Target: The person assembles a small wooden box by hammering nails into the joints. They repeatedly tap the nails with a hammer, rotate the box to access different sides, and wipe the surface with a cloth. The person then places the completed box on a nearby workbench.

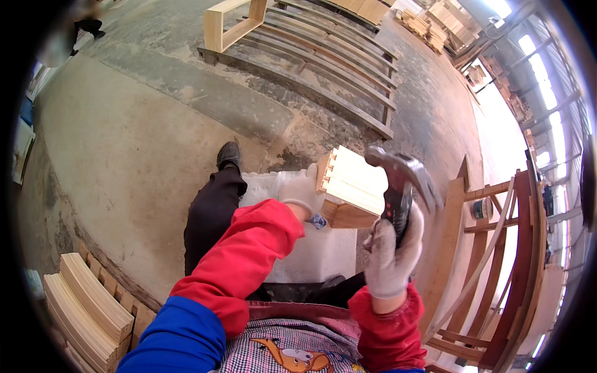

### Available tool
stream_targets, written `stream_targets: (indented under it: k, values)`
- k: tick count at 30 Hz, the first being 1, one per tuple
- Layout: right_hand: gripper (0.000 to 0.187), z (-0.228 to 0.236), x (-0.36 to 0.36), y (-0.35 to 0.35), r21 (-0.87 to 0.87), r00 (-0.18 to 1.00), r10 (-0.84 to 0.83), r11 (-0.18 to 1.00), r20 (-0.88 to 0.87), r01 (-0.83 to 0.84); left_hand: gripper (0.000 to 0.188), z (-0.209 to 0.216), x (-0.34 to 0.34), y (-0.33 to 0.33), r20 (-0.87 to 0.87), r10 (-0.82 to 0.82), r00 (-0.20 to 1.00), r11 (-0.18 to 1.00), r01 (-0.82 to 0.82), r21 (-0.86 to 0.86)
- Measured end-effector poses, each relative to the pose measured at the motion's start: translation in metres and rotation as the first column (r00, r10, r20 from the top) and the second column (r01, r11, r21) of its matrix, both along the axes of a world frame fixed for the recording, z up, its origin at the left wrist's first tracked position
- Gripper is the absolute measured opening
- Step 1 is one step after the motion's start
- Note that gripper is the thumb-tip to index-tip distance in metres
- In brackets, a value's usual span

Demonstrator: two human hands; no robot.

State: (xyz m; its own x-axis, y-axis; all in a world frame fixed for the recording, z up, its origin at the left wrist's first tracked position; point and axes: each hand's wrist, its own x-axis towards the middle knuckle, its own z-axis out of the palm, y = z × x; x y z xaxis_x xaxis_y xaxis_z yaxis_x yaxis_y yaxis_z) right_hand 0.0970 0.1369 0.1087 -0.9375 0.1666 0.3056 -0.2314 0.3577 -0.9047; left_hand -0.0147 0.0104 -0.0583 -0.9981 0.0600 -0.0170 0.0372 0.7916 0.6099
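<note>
A small box of pale wood [357, 180], with toothed joints along its left edge, rests tilted over a white-covered block [317, 255] between my legs. My left hand [300, 190], in a whitish glove, is closed on the box's left end, with the fingers partly hidden behind it. My gloved right hand [394, 252] grips the dark handle of a claw hammer [405, 174], raised upright at the box's right side. The hammer's head is above the hand, slightly smeared by motion, and it covers part of the box's right end. Whether the two touch, I cannot tell.
Beyond the box lies a slatted wooden pallet [311, 62] with an open wooden frame [233, 25] on its far left corner. Stacked wooden strips [93, 311] are at the lower left. A wooden rack [491, 267] stands close on my right. Another person's dark shoe [92, 27] shows far left.
</note>
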Motion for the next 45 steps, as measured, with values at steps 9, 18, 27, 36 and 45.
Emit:
stream_targets:
  k: [9, 18, 27, 36, 45]
  values:
    - [0.036, -0.003, -0.011, 0.002, 0.313, 0.979, 0.032, 0.945, 0.2, -0.095, 0.061, 0.001, -0.003, -0.002, -0.008, 0.008, 1.0, 1.0, -0.007, 0.027]
    - [0.037, -0.014, -0.021, -0.006, 0.47, 0.921, 0.032, 0.853, 0.387, -0.227, 0.055, -0.004, -0.004, -0.001, 0.013, 0.007, 1.0, 1.0, -0.007, -0.013]
    - [0.039, -0.021, -0.015, -0.005, 0.35, 0.986, 0.038, 0.932, 0.161, -0.094, 0.053, -0.005, -0.003, 0.0, 0.015, 0.029, 0.999, 1.0, -0.029, 0.005]
    - [0.039, -0.017, -0.021, 0.008, 0.13, 1.0, 0.002, 0.992, -0.011, 0.0, 0.054, -0.008, -0.003, 0.001, 0.023, 0.018, 1.0, 0.999, -0.019, 0.026]
    - [0.029, -0.006, -0.038, 0.006, 0.424, 0.975, 0.034, 0.897, 0.219, -0.127, 0.054, -0.006, -0.005, 0.0, 0.07, 0.012, 0.997, 0.999, -0.015, 0.038]
